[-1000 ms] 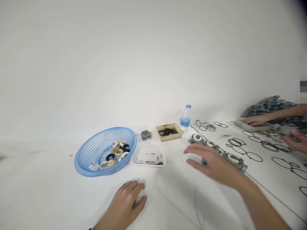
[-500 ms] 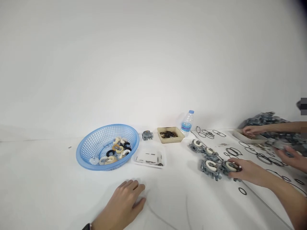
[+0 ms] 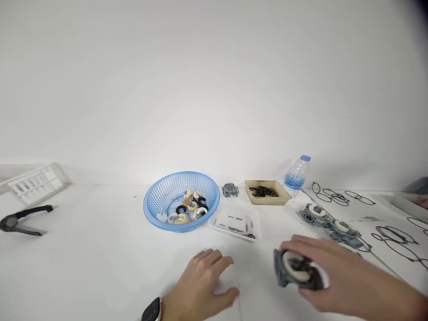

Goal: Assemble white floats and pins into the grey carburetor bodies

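Note:
My right hand (image 3: 331, 272) is closed around a grey metal carburetor (image 3: 281, 267) with a white C-shaped float in its top. It is above the table in front of me, somewhat blurred. My left hand (image 3: 203, 281) rests low on the white tabletop, thumb apart from the curled fingers, holding nothing. More carburetors with white floats (image 3: 316, 210) stand to the right, partly behind my right hand. Beyond my left hand lies a clear shallow tray (image 3: 220, 228) with thin pins and a small black ring.
A blue basket (image 3: 150, 203) holds loose white, tan and black floats. Near the wall are another carburetor (image 3: 230, 190), a beige tray (image 3: 284, 196) of black rings and a water bottle (image 3: 296, 178). Black rings (image 3: 394, 234) spread rightward. A black clamp-like tool (image 3: 11, 221) lies left.
My right hand has lifted one carburetor from the group on the right and brought it toward the middle. The view has turned left. My left hand stays low on the table.

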